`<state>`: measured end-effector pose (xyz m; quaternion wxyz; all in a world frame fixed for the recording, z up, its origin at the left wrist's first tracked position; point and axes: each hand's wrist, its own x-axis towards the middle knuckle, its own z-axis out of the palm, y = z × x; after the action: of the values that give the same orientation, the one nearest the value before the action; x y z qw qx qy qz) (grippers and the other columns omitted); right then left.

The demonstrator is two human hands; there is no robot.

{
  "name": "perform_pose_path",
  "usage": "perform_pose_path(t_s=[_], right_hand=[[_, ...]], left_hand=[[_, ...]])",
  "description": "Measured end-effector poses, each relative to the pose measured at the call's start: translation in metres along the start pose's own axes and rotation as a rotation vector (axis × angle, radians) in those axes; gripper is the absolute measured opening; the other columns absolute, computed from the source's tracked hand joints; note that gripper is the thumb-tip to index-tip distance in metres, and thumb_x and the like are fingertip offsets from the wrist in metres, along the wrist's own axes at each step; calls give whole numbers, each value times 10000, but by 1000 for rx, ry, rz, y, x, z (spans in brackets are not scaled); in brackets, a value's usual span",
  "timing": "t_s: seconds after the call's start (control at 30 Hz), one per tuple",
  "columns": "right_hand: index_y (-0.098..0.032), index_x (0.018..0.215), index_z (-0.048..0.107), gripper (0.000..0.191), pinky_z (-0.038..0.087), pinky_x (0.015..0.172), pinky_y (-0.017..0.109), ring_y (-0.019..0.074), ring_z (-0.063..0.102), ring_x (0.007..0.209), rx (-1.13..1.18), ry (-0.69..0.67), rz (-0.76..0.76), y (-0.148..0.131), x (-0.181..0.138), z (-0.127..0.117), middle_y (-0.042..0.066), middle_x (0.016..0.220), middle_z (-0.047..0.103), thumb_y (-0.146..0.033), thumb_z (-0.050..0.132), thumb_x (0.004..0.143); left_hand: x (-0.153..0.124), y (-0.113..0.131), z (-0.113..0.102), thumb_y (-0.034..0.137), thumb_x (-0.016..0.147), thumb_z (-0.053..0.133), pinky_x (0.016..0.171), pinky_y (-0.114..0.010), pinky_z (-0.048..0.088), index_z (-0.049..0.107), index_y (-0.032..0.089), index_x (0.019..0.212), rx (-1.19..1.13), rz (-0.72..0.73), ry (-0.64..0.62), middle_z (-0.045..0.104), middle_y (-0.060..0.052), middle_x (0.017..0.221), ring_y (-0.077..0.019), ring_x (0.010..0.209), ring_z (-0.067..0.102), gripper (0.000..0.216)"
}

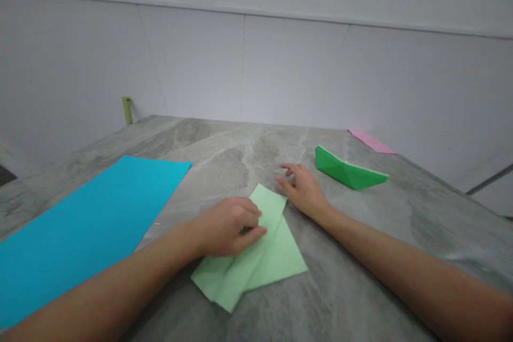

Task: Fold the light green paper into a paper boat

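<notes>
A partly folded light green paper [264, 256] lies on the grey marble table [360, 288] in front of me. My left hand [230, 224] rests on top of it, fingers curled and pressed down on a fold. My right hand [302, 187] lies on the table just past the paper's far right corner, fingers loosely spread and holding nothing. A folded dark green paper boat [347, 169] sits a short way beyond my right hand.
A large cyan paper sheet [88, 224] lies flat at the left. A pink sheet [372, 141] lies at the far right corner by the white wall. A small yellow-green object [127, 109] stands at the table's far left edge.
</notes>
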<state>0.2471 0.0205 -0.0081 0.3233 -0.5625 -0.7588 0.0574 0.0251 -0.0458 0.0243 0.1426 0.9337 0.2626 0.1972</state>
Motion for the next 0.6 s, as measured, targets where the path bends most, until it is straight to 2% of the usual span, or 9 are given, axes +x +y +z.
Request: perform_pose_path(t_s=[0.07, 0.17, 0.3, 0.4, 0.53, 0.6], right_hand=[[-167, 1087, 613, 263, 448, 677, 298, 146, 541, 638, 64, 72, -63, -1, -1, -2, 56, 877, 617, -229, 502, 857], [-172, 1069, 606, 292, 435, 624, 272, 133, 501, 588, 151, 88, -222, -7, -4, -6, 17, 760, 609, -143, 511, 795], [-185, 1142, 555, 411, 433, 626, 260, 126, 489, 595, 233, -23, -422, -15, -12, -9, -8, 730, 593, -104, 513, 742], [-188, 1219, 492, 506, 445, 663, 262, 132, 522, 639, 268, -109, -470, -16, -15, -8, -9, 755, 623, -75, 498, 726], [-187, 1306, 387, 632, 459, 694, 268, 140, 555, 684, 276, -180, -476, -15, -15, -7, 5, 871, 684, -42, 488, 699], [-172, 1258, 409, 585, 465, 693, 269, 144, 567, 701, 267, -223, -479, -16, -16, -9, 25, 915, 686, -40, 486, 693]], left_hand=[[1, -11, -1, 234, 897, 461, 638, -244, 426, 621, 152, 597, 13, -114, 39, 624, -36, 653, -129, 632, 568, 349], [2, -27, 0, 281, 903, 458, 590, -235, 403, 636, 151, 650, -82, -352, 186, 612, -6, 625, -121, 589, 544, 335], [3, -43, 6, 282, 892, 469, 734, -259, 471, 666, 148, 930, -417, -509, 331, 722, -36, 848, -161, 799, 650, 242], [3, -49, 10, 221, 869, 479, 791, -293, 489, 660, 146, 1004, -477, -535, 342, 736, -46, 877, -173, 844, 666, 239], [3, -50, 8, 146, 817, 505, 862, -296, 482, 734, 188, 856, -344, -454, 303, 713, -36, 978, -168, 929, 644, 236], [3, -49, 7, 106, 785, 516, 824, -281, 496, 750, 207, 833, -292, -457, 263, 698, -30, 1010, -158, 902, 645, 259]])
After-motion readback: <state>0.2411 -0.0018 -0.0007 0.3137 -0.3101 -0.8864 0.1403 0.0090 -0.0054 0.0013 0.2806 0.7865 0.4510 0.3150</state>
